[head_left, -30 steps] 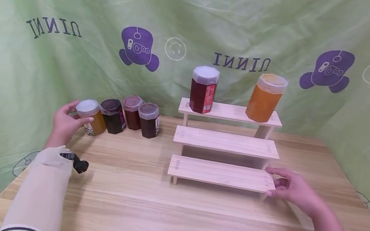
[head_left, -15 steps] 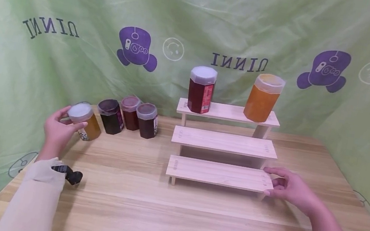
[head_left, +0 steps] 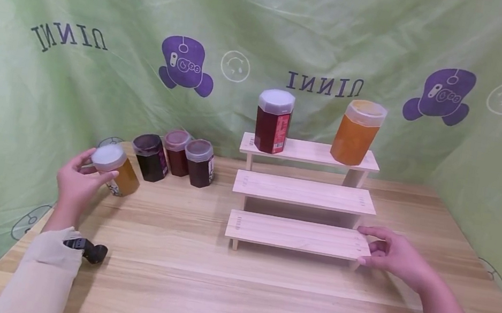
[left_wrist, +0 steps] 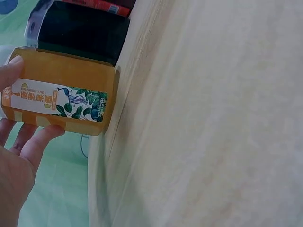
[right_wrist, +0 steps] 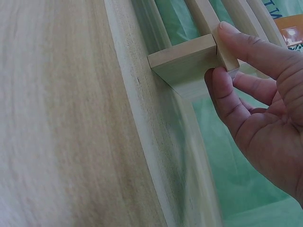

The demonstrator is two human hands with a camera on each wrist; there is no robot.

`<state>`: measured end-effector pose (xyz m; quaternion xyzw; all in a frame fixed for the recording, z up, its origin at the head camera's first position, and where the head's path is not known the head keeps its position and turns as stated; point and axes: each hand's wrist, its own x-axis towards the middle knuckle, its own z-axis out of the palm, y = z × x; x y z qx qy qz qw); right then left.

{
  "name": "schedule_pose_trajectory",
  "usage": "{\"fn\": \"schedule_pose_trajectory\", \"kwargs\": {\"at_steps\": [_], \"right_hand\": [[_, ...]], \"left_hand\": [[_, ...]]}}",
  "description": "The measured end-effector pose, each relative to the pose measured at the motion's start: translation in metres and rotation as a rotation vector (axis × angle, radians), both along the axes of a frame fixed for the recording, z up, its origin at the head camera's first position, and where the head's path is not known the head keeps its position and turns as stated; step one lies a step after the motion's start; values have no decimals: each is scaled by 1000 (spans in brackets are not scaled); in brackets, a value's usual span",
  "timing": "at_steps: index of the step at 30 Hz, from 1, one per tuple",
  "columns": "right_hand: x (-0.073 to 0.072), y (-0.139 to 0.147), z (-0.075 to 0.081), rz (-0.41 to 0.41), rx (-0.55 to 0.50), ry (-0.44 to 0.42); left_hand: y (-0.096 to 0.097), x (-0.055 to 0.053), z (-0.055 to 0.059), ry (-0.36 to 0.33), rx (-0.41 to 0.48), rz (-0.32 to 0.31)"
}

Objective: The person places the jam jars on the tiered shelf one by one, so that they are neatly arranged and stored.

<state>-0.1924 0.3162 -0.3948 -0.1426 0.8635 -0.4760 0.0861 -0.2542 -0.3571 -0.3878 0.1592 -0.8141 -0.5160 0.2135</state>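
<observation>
Amber jar (head_left: 124,181): at the left of the table (head_left: 174,280), in the grip of the left hand (head_left: 78,180), thumb on one side, fingers curled round the other. Contents amber, seen through clear walls; pale lid on. White label (left_wrist: 59,101) with leaf print, facing the left wrist camera. Cannot tell if the base sits flat on the wood.

Just beyond it, three more lidded jars in a cluster on the table: a near-black jar (head_left: 151,163), nearest the amber one; a dark red jar (head_left: 180,161) behind; a dark purplish jar (head_left: 201,172) with a white label at its edge.

To the right, a three-tier wooden stand (head_left: 305,193). Right hand (head_left: 398,258) pinches the right end of its lowest shelf between thumb and fingers. Top shelf bears two jars, well apart: a deep red jar (head_left: 269,129), white lid, pink-red label, at the left; an orange jar (head_left: 354,140), frosted lid, at the right.

Behind everything, a green printed curtain (head_left: 263,12).
</observation>
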Motion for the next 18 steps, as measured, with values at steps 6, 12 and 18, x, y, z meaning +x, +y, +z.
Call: {"fn": "schedule_pose_trajectory", "kwargs": {"at_steps": [6,12,18], "right_hand": [[-1,1,-3,5,-10,14],[-1,1,-3,9,-17,22],[0,0,-2,7,-11,21]], "left_hand": [[6,4,2,29,37,-15],[16,11,5,57,145,-43],[27,20,6,75,94,-51]]}}
